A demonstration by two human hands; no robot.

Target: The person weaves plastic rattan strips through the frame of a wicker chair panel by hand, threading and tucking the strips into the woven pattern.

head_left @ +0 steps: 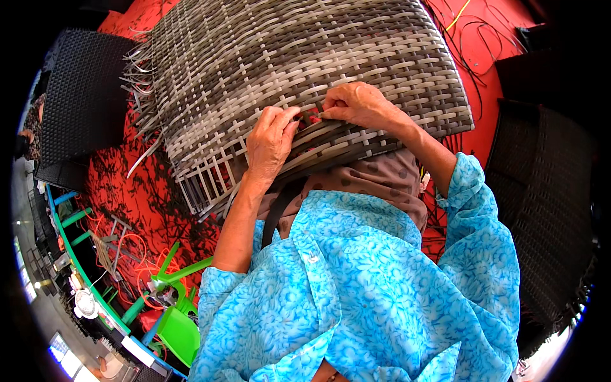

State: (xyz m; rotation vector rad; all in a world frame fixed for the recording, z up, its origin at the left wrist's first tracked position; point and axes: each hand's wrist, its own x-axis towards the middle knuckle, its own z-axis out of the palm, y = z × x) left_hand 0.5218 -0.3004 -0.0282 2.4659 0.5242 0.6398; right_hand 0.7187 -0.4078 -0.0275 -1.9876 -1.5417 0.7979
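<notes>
A large grey-brown wicker panel of flat woven strips lies in front of me, its near edge over my lap. Both hands work at a gap in the weave close to that edge, where dark strips and red floor show through. My left hand is closed, thumb and fingers pinched on a wicker strip at the gap's left side. Just to the right, my right hand is bent inward and pinches a dark wicker strip. Bare, unwoven strips stand open at the panel's near left corner.
Loose strip ends fringe the panel's left side. Dark scraps litter the red floor. Dark woven pieces stand left and right. A green plastic chair and a blue-green frame are at lower left; cables lie upper right.
</notes>
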